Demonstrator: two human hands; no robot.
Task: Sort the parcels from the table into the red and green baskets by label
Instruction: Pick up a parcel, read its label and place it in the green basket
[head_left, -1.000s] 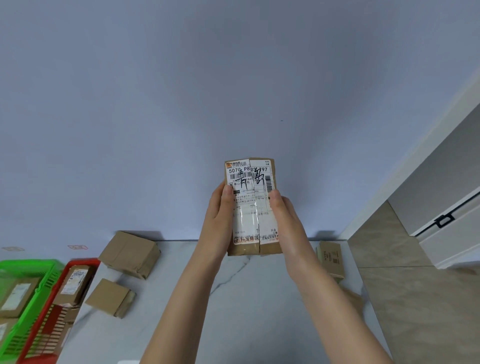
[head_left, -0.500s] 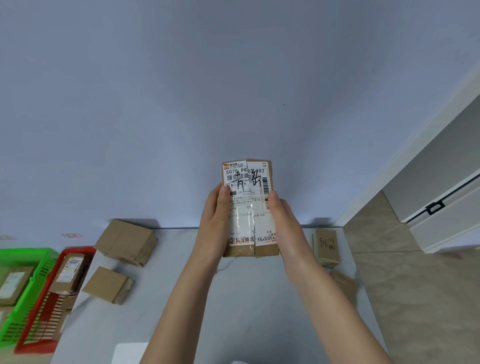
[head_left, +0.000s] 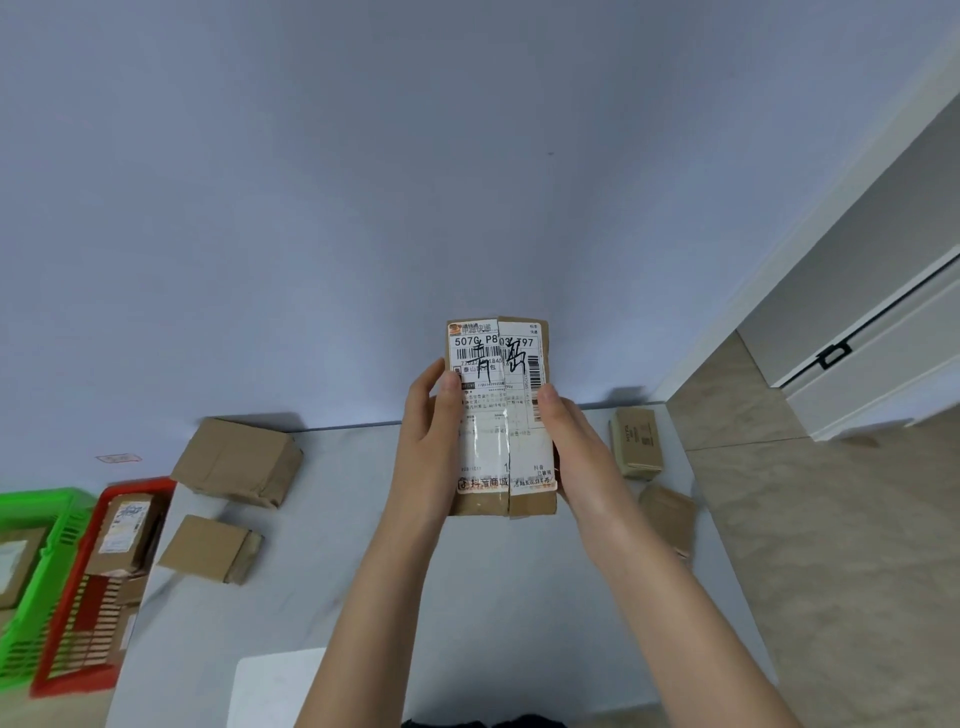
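Parcel (head_left: 501, 418) in hand is a flat, oblong packet of creased brown cardboard. Its front is almost covered by a white shipping label with barcodes, print and black handwritten characters, and a glossy strip of clear tape runs down the middle seam. It is held upright above the table (head_left: 493, 597), over its far edge, with the label facing the camera.

The left hand (head_left: 428, 441) grips one long edge, thumb on the label and fingers curled behind. The right hand (head_left: 576, 447) clasps the opposite edge, thumb on the label's margin and fingers hidden behind.

On the table's left part lie a large crumpled box (head_left: 236, 462) and a smaller flat box (head_left: 208, 548). At its right end lie a small printed box (head_left: 636, 441) and a plain brown box (head_left: 667, 517). Just off the table's left edge stands the slatted red plastic basket (head_left: 140, 486), holding labelled parcels, with the green basket (head_left: 36, 501) beyond it.
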